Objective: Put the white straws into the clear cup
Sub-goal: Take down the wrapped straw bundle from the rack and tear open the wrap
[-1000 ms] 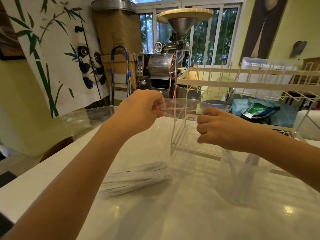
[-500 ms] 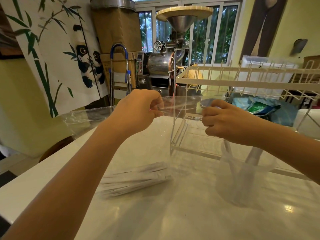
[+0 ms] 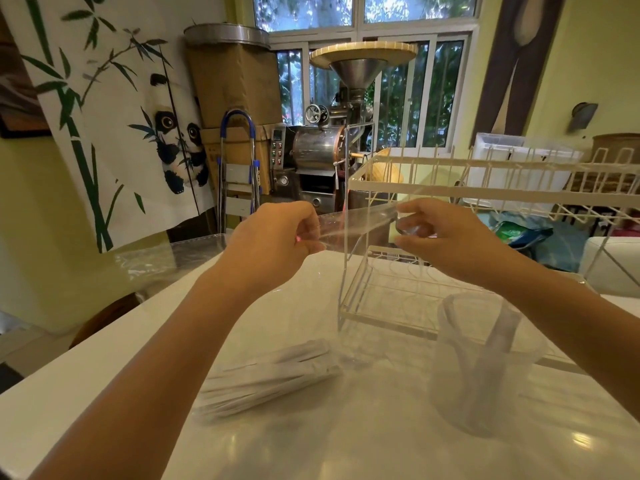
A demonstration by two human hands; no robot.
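A clear cup stands on the white table at the right with two white straws leaning in it. A loose pile of white straws lies flat on the table, left of the cup. Above and behind both, my left hand and my right hand each pinch one end of a thin clear plastic piece held in the air between them. What the piece is cannot be made out. Neither hand touches the straws or the cup.
A white wire dish rack stands right behind the cup and under my right arm. Crumpled clear plastic lies at the table's far left edge. A metal machine and a step ladder stand beyond the table.
My right hand has risen to the level of my left hand, and the clear piece between them now looks pulled out flatter. Straws and cup have not moved.
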